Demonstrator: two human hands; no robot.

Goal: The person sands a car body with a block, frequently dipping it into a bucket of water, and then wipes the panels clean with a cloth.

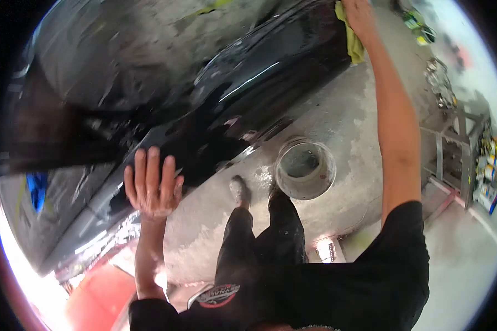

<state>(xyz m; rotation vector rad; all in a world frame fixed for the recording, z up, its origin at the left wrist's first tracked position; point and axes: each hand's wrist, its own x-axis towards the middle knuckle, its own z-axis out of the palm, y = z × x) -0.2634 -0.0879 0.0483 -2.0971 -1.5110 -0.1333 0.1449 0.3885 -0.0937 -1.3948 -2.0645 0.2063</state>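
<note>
— What's the biggest thing in front of you?

— The black car body (259, 77), glossy and wet-looking; it fills the upper left and runs up toward the top of my view. Under it is the grey concrete floor (348, 127), blotchy with damp patches.

— And what stands near your feet?

— A round bucket (305, 168) sits on the floor just beside my right leg, close under the edge of the car. My shoe (239, 190) is planted just left of it, near the car's lower edge — so there's little room between me and the panel.

— Anything off to the side?

— On the far right there's a metal rack (458, 154) with cans and bottles, well apart from me. More clutter lies on the floor near the top right, too blurred to name.

— Your hands?

— My left hand (152, 185) is flat on the lower panel, fingers spread and straight, holding nothing. My right hand (359, 16) is stretched far up, pressed down on a yellow-green cloth (354, 44) against the car's surface — the cloth hangs out below my palm. I can't tell how my right fingers are curled.
</note>
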